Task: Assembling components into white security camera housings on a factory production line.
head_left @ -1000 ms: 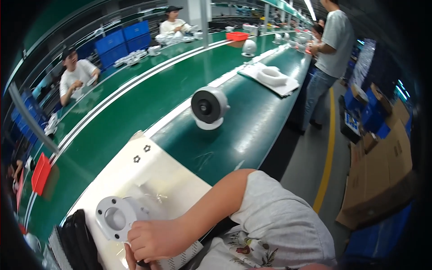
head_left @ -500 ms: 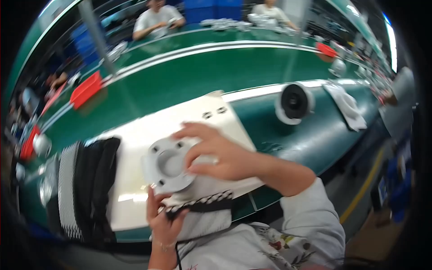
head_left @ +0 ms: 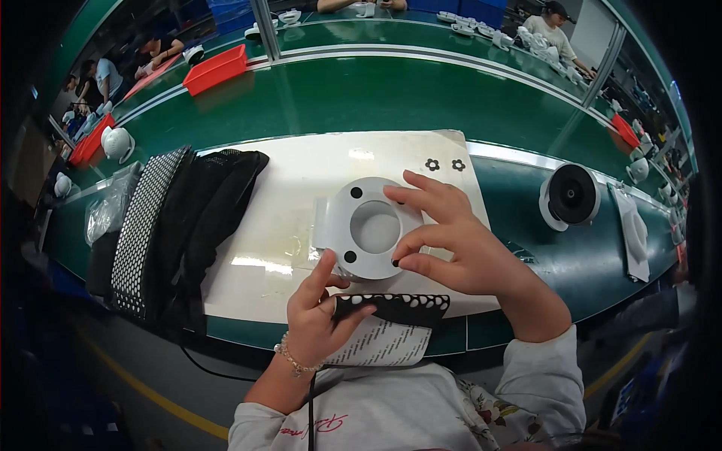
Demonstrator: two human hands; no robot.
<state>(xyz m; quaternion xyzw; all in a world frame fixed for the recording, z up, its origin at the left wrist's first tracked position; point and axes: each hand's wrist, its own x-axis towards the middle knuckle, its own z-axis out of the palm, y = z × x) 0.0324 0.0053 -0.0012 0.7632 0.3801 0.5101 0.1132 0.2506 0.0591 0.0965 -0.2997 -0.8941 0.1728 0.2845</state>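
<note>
A white round base (head_left: 340, 225) with a recessed centre lies on the white board in front of me. Black round pads (head_left: 356, 193) sit in spots around its ring. With finger and thumb closed, my right hand (head_left: 470, 248) pinches a small black round pad (head_left: 395, 263) at the ring's lower right; its other fingers reach over the far right side. My left hand (head_left: 312, 319) grips a black perforated pad sheet (head_left: 391, 310) with white holes and printed backing paper hanging below. Its raised index finger meets the base's near left edge.
The white board (head_left: 278, 203) carries two small black flower-shaped pieces (head_left: 432, 164). Black mesh fabric (head_left: 226, 180) lies left, a white device with a black round face (head_left: 573, 194) right, beside a white cloth (head_left: 630, 225). Red trays (head_left: 216, 70) stand beyond; people work across the table.
My view has levelled and turned, so the scene sits differently in the picture. The right hand's pinch is now at the ring's lower right; the left still holds the pad sheet.
</note>
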